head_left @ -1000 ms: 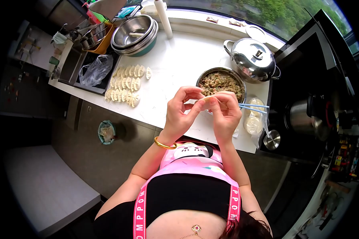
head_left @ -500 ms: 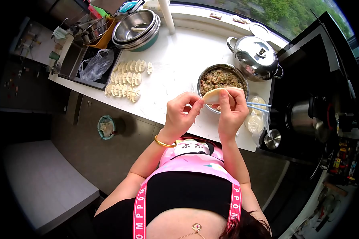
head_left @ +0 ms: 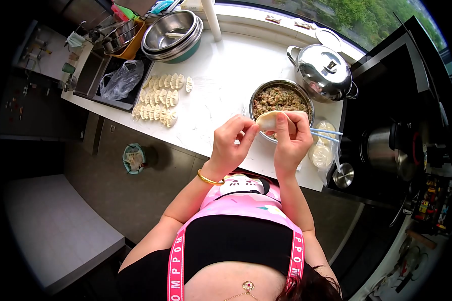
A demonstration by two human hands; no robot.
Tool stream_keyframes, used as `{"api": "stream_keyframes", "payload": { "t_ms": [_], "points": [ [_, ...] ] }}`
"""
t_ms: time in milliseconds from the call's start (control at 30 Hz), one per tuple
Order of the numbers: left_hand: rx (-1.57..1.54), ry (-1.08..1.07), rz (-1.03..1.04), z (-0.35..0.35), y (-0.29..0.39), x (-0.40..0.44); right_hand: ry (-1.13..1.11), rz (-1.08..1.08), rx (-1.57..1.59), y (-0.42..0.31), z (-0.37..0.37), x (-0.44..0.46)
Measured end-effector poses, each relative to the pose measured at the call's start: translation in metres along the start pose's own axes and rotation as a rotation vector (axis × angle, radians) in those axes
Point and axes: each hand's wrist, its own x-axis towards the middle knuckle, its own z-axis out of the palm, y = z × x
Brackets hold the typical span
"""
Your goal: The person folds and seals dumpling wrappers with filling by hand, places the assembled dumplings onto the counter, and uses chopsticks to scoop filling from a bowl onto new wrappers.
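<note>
"Which item do I mark as held, watching from my remote station?"

"I mark the folded dumpling (head_left: 267,121), a pale half-moon raised above the table (head_left: 218,83); in my head view it overlaps the near part of the steel bowl (head_left: 252,103)."

"And the fingers?"

"On the right hand (head_left: 293,145), the thumb lies across the dumpling's near face and the other fingers sit behind, gripping it. On the left hand (head_left: 231,144), thumb and forefinger pinch its left corner."

"What do I note around them?"

"The bowl contains chopped filling (head_left: 280,100). Two light-blue chopsticks (head_left: 326,131) extend rightward from behind the right hand, crossing a plastic bag (head_left: 335,153) of pale rounds (head_left: 320,155). A lidded pot (head_left: 322,72) stands just beyond the bowl, to its right."

"And at left?"

"I count three rows of pleated dumplings (head_left: 158,100), with a lone dumpling (head_left: 189,84) just beside the farthest row's right end."
</note>
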Motion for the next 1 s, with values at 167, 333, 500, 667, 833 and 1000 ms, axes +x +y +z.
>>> {"api": "stream_keyframes", "payload": {
  "t_ms": [167, 333, 500, 667, 833, 1000],
  "points": [
    [-0.085, 0.036, -0.033, 0.001, 0.002, 0.009, -0.013, -0.006, -0.005, -0.001, 0.001, 0.000],
    [0.041, 0.046, 0.064, 0.002, 0.003, 0.010, -0.014, -0.042, -0.037, 0.004, 0.001, 0.000],
    [0.073, 0.072, 0.087, 0.004, 0.004, 0.010, -0.005, -0.059, -0.050, 0.001, 0.003, -0.001],
    [-0.217, 0.038, -0.142, 0.002, 0.008, 0.007, -0.014, -0.081, -0.083, 0.001, 0.002, -0.002],
    [-0.378, -0.028, -0.308, -0.002, 0.012, 0.010, -0.030, -0.078, -0.071, -0.004, 0.001, -0.003],
    [-0.313, -0.015, -0.148, -0.002, 0.008, 0.013, -0.061, -0.104, -0.104, -0.006, 0.002, -0.006]
  ]
}}
